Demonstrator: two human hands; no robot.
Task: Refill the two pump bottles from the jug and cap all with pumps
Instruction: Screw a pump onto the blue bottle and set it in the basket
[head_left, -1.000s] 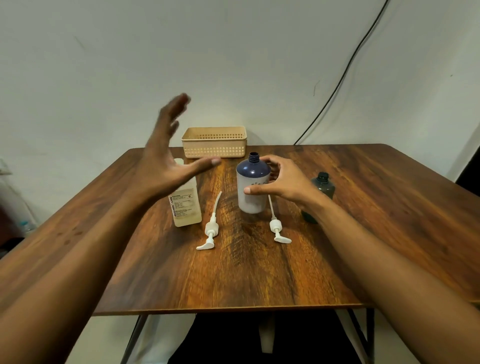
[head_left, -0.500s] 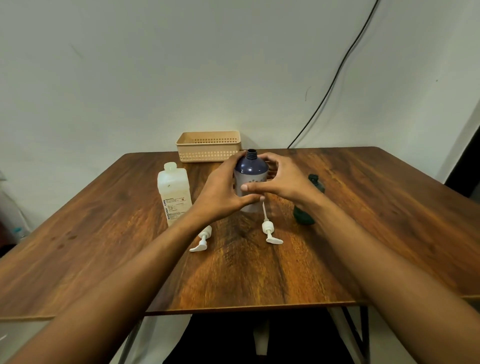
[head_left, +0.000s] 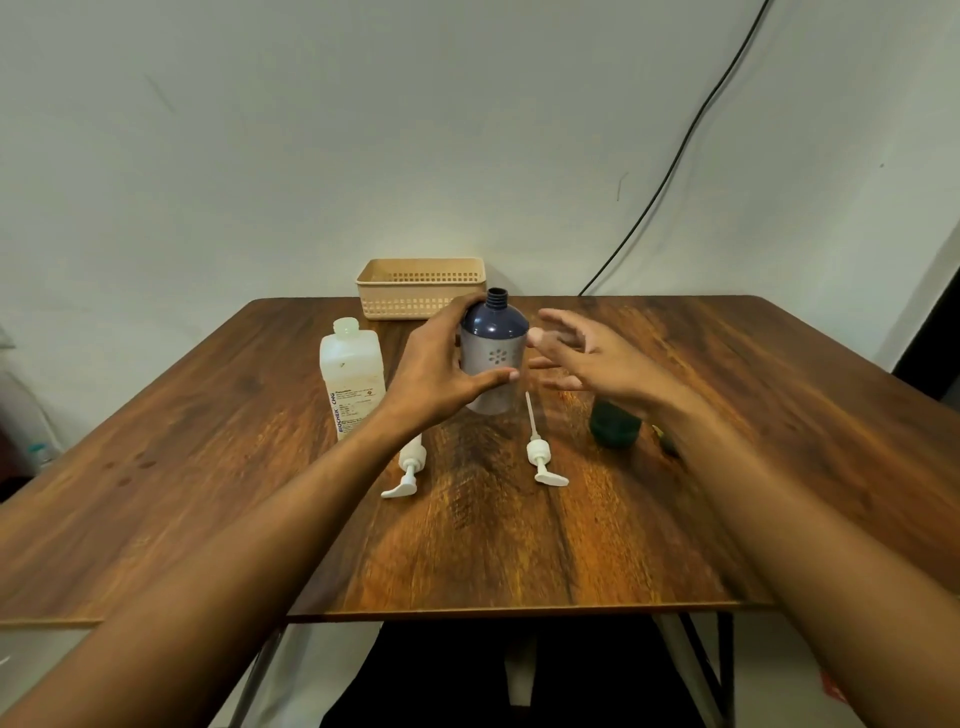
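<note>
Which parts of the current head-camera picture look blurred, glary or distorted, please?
Head view: the right hand is smeared by motion, while the left hand and the blue bottle it grips are sharp; a soft sheen lightens the table near its front edge; the wide lens stretches everything near the frame's corners.

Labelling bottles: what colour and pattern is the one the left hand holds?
Dark blue shoulder, grey body, small dot-flower motif on the bottle; head view.

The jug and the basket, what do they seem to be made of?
The jug: probably plastic, milky and translucent, with a slight sheen and a printed label. The basket: likely moulded plastic, beige and matte, with a regular grid of holes in its wall.
</note>
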